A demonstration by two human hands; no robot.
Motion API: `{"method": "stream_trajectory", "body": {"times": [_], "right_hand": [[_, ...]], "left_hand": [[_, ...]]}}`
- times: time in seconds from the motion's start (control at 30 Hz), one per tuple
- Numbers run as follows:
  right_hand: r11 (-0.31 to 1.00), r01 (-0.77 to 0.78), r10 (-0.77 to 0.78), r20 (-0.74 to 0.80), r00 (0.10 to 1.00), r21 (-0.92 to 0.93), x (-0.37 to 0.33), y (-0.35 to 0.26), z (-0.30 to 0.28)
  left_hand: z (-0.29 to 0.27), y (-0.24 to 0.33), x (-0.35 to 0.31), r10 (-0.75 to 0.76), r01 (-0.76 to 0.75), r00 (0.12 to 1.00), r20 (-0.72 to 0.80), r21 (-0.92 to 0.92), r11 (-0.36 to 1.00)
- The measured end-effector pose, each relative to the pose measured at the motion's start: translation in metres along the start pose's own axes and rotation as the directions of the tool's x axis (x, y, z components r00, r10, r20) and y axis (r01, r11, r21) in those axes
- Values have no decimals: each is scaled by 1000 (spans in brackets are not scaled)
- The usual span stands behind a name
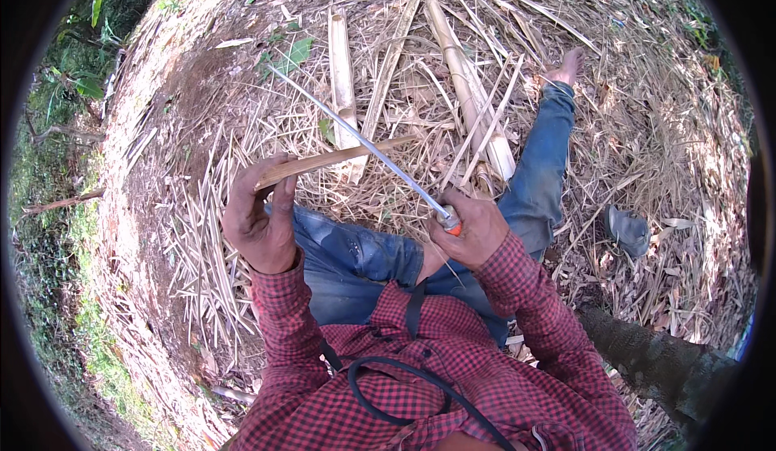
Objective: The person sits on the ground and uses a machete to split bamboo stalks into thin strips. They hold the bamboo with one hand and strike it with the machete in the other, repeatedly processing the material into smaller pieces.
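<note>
My left hand pinches one end of a flat, pale brown split strip, bamboo-like, between thumb and fingers. The strip points away to the right above my lap. In my closed right hand is the handle of a long, thin-bladed knife, with some orange showing on the handle. Its blade slants to the far left and crosses the strip in this view. Whether blade and strip touch, I cannot tell.
Split bamboo-like lengths and a thicker piece lie ahead among dry litter. Thin slivers are heaped at my left. My jeans-clad leg stretches forward on the right, near a grey cloth-like item. A trunk stands right.
</note>
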State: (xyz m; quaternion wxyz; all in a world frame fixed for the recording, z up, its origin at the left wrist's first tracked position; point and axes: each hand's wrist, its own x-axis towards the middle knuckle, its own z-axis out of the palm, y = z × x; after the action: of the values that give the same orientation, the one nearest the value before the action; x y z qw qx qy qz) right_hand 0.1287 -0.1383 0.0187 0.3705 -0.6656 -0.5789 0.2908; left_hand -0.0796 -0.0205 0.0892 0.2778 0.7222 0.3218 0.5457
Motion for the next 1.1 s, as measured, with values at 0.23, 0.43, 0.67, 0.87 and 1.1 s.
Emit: {"method": "stream_trajectory", "body": {"times": [0.23,0.43,0.67,0.87,1.1], "right_hand": [[998,-19,25,96,995,-61,26,-3,9],[996,23,-15,92,996,-88,26,10,14],[992,-38,63,208,976,-121,35,19,13],[954,-116,187,248,950,-277,48,32,14],[903,-215,309,215,927,-371,56,84,20]], "left_hand": [[2,-3,-7,62,-63,998,17,47,997],[1,-7,-8,28,-28,999,-40,5,1000],[-10,-24,-6,-16,14,998,-67,-33,999],[-22,-36,-4,-8,4,998,-58,-71,997],[-21,-44,-2,46,-48,998,-37,-53,997]]}}
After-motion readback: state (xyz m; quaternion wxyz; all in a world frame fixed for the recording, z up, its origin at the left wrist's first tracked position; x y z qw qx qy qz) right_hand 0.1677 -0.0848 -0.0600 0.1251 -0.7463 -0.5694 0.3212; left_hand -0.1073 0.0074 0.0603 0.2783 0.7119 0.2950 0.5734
